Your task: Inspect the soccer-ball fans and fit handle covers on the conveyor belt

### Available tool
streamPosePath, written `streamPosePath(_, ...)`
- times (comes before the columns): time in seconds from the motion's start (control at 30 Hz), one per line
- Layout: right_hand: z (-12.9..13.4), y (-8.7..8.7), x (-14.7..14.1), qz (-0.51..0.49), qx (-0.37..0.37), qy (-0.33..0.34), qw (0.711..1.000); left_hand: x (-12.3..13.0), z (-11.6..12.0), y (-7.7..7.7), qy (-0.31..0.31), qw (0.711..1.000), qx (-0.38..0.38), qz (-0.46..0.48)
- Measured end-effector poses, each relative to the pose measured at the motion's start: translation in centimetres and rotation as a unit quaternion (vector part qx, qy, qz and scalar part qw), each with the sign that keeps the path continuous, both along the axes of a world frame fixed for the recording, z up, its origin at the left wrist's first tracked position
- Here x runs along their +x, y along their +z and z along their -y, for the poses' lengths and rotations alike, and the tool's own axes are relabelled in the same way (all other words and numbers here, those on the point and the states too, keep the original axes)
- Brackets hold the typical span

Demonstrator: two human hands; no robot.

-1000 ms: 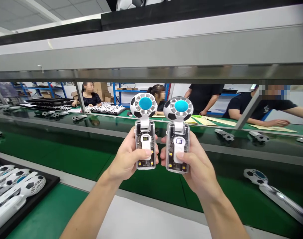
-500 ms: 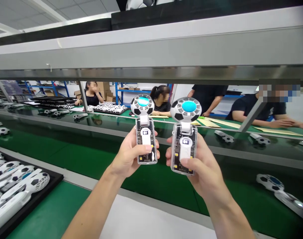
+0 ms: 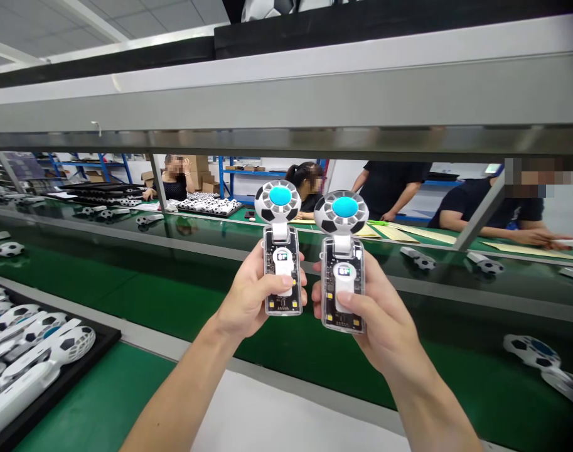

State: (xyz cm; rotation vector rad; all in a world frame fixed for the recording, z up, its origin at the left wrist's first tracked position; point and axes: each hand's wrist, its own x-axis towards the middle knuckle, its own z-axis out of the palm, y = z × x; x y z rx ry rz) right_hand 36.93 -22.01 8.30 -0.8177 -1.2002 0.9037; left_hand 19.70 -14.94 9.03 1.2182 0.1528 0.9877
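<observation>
Upright in my left hand (image 3: 248,292) is a football-patterned handheld fan (image 3: 282,251), its clear body showing a circuit board. My thumb lies on its white front strip, below a small lit display. My right hand (image 3: 378,311) is closed round a matching fan (image 3: 343,270), thumb on the lower part of its white strip; its display is lit too. Both round heads have blue centres and face me. The fans are side by side with a small gap between them, above the green conveyor belt (image 3: 295,364).
A black tray (image 3: 102,342) of similar fans stands at the lower left. More fans (image 3: 531,351) lie on the belt. White paper (image 3: 267,420) is in front of me. A grey shelf beam (image 3: 286,94) crosses overhead. Several people sit or stand beyond the belt.
The two fans have come closer together, and their displays now show lit characters. Fans on the right part of the belt have shifted; a person at the right now holds a white object.
</observation>
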Motion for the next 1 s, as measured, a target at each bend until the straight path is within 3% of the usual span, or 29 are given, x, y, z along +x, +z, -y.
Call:
streamPosePath(0.8, -0.09, -0.22, 0.29, 0.021, -0.004, 0.006, 1.000, 0.62, -0.04, -0.63, -0.036, 0.999, 0.012, 0.036)
streamPosePath(1.0, -0.27, -0.25, 0.35, -0.006, 0.001, 0.006, 1.000, 0.84, -0.25, -0.71, 0.024, 1.000, 0.016, 0.012)
